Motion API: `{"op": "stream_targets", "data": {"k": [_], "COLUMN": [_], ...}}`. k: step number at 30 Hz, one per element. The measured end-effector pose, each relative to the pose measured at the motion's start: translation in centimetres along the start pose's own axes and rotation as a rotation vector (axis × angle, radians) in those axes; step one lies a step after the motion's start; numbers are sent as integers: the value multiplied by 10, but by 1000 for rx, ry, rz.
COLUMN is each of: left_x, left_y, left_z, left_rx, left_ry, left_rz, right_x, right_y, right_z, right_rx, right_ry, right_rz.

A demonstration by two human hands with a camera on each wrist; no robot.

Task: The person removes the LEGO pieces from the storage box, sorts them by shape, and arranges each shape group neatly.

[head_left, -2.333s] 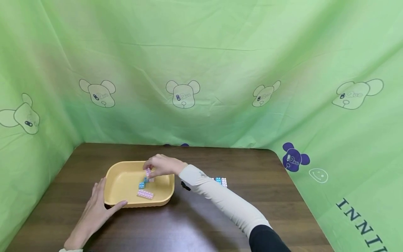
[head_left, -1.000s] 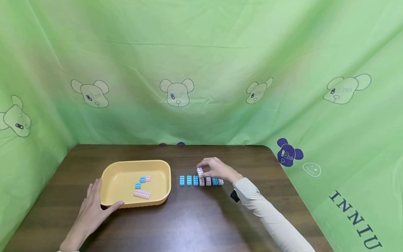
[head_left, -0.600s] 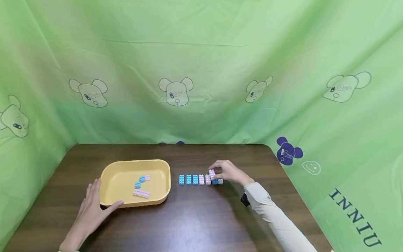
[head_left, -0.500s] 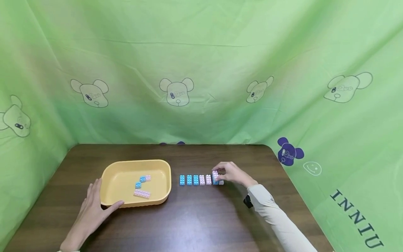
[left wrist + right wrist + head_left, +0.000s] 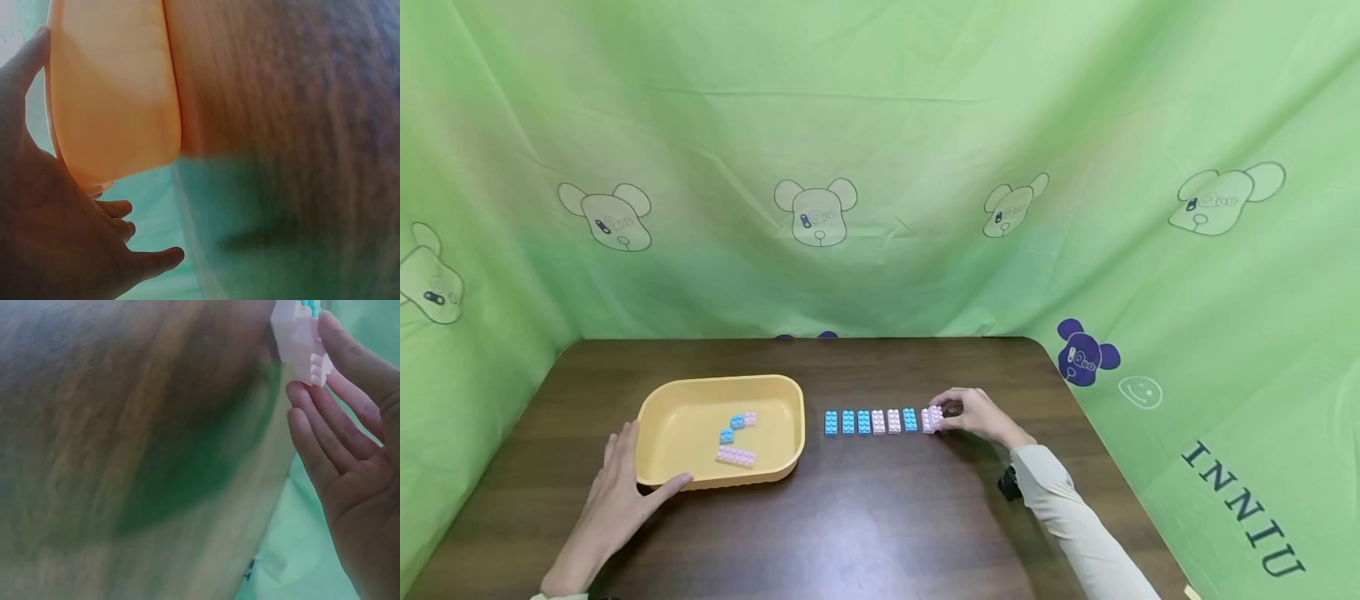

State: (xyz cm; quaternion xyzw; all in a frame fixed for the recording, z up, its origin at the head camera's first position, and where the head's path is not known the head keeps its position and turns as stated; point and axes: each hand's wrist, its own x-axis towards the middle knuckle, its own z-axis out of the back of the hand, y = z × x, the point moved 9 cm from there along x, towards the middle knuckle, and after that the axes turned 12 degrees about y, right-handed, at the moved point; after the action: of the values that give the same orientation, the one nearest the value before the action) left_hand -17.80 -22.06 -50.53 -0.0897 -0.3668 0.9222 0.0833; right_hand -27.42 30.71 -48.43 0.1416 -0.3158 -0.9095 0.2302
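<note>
My left hand rests against the left end of a yellow tub, fingers straight along its side and thumb at the front rim. In the left wrist view the fingers reach past the tub's wall. With thumb and fingertips, my right hand pinches a pale pink toy building brick. This brick overlaps the last pink brick of a row on the table. The right wrist view shows the thumb on one side of the pink bricks, fingers below.
Blue bricks and pink bricks stand in a spaced row right of the tub. Inside the tub lie two small blue bricks, a small pink one and a long pink one. A green curtain surrounds the brown table.
My right hand has taken a pink brick out of the tub and carried it rightward over the row to its right end. The left hand has stayed at the tub.
</note>
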Motion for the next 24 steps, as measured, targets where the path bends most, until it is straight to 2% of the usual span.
{"op": "stream_targets", "data": {"k": [10,17,24], "left_x": [0,0,1], "left_y": [2,1,0], "left_z": [1,1,0], "left_rx": [8,1,-8], "left_ry": [-9,-3,19], "left_rz": [-1,6,15], "right_x": [-6,-6,-8], "right_y": [-8,-11,-11], "right_z": [6,0,-1], "right_rx": [19,-55,-96], "right_ry": [-42,-22,-36], "right_rz": [-1,13,0]}}
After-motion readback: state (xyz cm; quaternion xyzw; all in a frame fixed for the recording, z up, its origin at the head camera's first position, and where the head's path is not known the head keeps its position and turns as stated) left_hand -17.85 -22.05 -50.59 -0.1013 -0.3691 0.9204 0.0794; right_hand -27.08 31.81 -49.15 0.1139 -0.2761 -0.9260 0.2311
